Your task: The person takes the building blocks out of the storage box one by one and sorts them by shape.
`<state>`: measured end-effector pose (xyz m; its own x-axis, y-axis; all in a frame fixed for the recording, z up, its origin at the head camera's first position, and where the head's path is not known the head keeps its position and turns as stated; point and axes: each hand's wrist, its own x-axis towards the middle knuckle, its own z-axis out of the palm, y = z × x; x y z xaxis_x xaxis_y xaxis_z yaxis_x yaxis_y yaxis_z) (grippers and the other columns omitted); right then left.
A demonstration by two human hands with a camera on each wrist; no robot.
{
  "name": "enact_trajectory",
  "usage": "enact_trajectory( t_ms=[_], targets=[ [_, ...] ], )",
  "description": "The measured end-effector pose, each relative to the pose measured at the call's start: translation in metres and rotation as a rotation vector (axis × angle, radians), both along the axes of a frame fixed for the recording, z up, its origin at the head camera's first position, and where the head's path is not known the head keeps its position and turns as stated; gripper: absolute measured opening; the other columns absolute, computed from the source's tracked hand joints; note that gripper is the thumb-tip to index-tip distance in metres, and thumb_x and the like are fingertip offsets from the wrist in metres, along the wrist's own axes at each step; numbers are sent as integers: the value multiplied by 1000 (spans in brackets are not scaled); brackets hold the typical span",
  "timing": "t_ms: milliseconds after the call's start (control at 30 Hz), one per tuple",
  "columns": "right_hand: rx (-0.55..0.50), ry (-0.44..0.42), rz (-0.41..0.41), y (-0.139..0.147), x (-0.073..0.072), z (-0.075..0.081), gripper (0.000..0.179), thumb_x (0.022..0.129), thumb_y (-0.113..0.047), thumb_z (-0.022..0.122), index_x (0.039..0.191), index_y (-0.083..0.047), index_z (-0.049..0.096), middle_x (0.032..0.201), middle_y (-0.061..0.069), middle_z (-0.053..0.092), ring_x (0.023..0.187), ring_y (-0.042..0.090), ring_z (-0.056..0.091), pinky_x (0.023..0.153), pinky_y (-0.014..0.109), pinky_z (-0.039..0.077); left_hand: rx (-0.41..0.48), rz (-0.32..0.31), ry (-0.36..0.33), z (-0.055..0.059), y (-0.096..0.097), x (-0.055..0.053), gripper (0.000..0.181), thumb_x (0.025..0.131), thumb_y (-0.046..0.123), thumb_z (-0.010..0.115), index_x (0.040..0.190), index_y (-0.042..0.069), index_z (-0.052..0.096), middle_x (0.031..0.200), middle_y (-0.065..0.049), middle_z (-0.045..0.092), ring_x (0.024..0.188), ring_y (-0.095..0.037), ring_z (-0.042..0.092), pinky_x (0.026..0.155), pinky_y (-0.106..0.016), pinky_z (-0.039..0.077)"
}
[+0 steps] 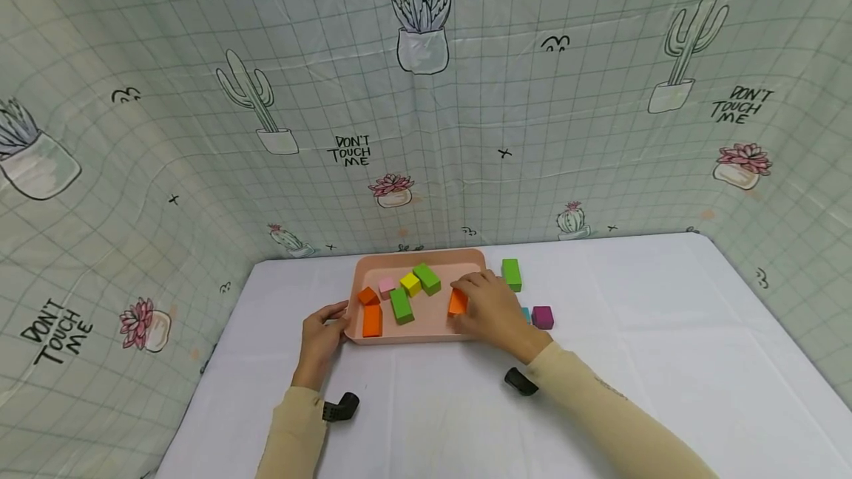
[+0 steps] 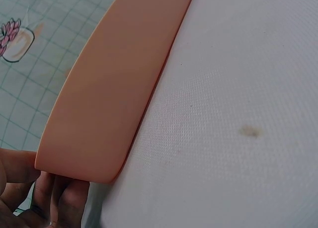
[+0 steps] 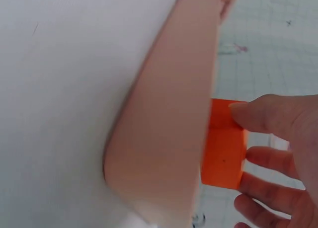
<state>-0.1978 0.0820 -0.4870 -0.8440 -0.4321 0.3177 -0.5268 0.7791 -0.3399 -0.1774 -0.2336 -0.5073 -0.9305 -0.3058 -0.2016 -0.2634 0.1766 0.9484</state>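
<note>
Fingers of your right hand [image 1: 492,309] pinch an orange block [image 1: 457,304] inside the right end of the tray [image 1: 429,330]; your left hand [image 1: 322,335] grips its left end. Placing seems underway; next calls for gentle release.

The head view looks forward and down; close wrist views share the tray [image 1: 428,322].

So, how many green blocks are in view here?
3. The near green block and the far green block are in the tray; the outer green block is on the table, right of it. The right hand may hide another.
</note>
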Motion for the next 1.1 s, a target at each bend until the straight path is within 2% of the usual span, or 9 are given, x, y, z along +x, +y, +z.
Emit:
enact_trajectory(
  t_ms=[133, 267, 500, 700, 867, 1100],
  targets=[
    [-34, 88, 2, 24, 1, 7, 51, 81, -19, 88, 125, 0, 73, 124, 13, 72, 115, 35, 61, 105, 51, 51, -5, 0, -5, -1, 0, 0, 34, 101, -5, 60, 135, -9, 66, 117, -19, 59, 75, -10, 55, 61, -16, 50],
    [-73, 133, -1, 54, 1, 13, 51, 79, -14, 90, 125, 0, 73, 126, 14, 71, 116, 36, 61, 102, 52, 50, -9, 0, -11, -1, -1, 0, 35, 101, -5, 60, 135, -9, 66, 117, -19, 59, 75, -10, 56, 61, -16, 51],
    [-74, 98, -76, 105, -4, 15, 52, 86, -14, 88, 131, 0, 69, 133, 18, 69, 119, 41, 57, 99, 58, 50, -10, -1, -8, 1, -1, -1, 35, 101, -5, 60, 136, -9, 66, 117, -20, 59, 76, -10, 56, 61, -16, 51],
    [-65, 93, -119, 139, -9, 10, 53, 85, -10, 88, 133, 2, 67, 133, 22, 68, 120, 44, 57, 100, 62, 48, -13, 1, -4, 2, 0, 0, 35, 101, -5, 60, 135, -10, 66, 116, -20, 60, 75, -10, 55, 60, -16, 50],
    [-46, 71, -119, 154, -14, 2, 54, 86, -7, 87, 134, 3, 65, 134, 22, 67, 121, 44, 56, 100, 62, 47, 2, -4, 5, 3, 0, 1, 35, 101, -5, 60, 135, -11, 65, 114, -18, 60, 73, -9, 55, 60, -16, 50],
    [0, 21, -72, 158, -26, -13, 53, 89, -5, 84, 138, 3, 63, 140, 23, 64, 123, 45, 56, 104, 62, 46, -1, -3, 10, 0, 0, 0, 35, 101, -5, 60, 135, -10, 65, 114, -18, 61, 73, -10, 54, 59, -16, 50]
  ],
)
